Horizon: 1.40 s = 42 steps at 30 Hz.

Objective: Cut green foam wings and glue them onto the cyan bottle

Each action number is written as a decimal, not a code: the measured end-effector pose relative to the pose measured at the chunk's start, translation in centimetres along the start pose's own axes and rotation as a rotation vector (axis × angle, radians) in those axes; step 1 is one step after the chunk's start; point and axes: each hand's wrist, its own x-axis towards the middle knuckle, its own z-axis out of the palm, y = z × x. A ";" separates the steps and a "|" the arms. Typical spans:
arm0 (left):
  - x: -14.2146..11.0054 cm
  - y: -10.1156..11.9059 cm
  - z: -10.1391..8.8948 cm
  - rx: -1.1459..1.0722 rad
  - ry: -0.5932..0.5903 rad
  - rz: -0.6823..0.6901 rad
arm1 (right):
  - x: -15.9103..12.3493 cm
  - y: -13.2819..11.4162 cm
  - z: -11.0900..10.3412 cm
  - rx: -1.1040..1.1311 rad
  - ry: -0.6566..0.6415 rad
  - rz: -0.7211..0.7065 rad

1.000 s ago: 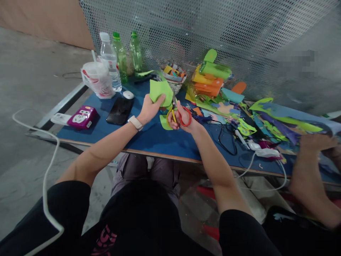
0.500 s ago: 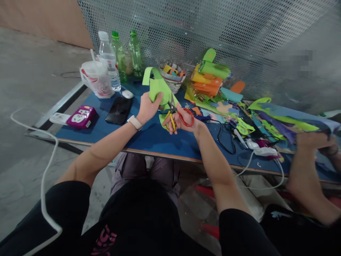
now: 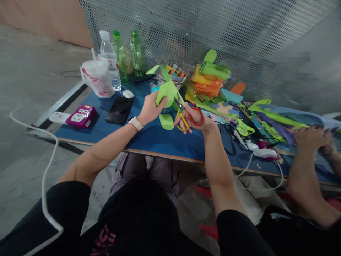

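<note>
The black short-sleeved T-shirt (image 3: pixel 141 220) bears pink lettering (image 3: pixel 104 239).

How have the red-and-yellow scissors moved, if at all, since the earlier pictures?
Yes: the red-and-yellow scissors have shifted right, farther from the black smartphone.

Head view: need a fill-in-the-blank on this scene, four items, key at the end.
1. The right hand holds a pair of ____.
2. The sheet in the left hand is coloured ____.
3. The black phone lies on a table whose top is ____.
4. The green-capped bottles on the table number ____.

Missing words: scissors; green; blue; two.
</note>
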 end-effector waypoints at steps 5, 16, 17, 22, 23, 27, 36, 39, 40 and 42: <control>0.2 -0.2 0.2 -0.112 -0.025 -0.065 | 0.5 0.6 0.7 -0.119 0.051 -0.187; 0.4 1.0 0.1 -0.380 -0.027 -0.179 | 3.0 1.6 3.4 -0.136 0.280 -0.350; 0.4 1.1 0.1 -0.385 -0.027 -0.184 | 3.1 1.6 3.6 -0.132 0.294 -0.363; 0.4 1.2 0.1 -0.390 -0.013 -0.198 | 3.8 1.9 4.1 -0.093 0.311 -0.362; 0.4 1.2 0.2 -0.388 -0.012 -0.198 | 4.0 2.0 4.2 -0.081 0.305 -0.358; 0.4 1.1 0.2 -0.363 -0.012 -0.197 | 4.5 2.4 4.3 -0.049 0.274 -0.352; 0.3 1.4 0.0 -0.298 0.007 -0.178 | 4.4 2.3 4.1 -0.072 0.270 -0.311; 0.3 1.7 0.1 -0.330 -0.009 -0.196 | 4.2 2.1 4.0 -0.079 0.236 -0.286; 0.3 1.8 0.1 -0.343 -0.017 -0.200 | 4.1 1.9 4.0 -0.081 0.232 -0.280; 0.3 1.8 0.1 -0.357 -0.028 -0.206 | 3.9 1.7 4.0 -0.076 0.231 -0.280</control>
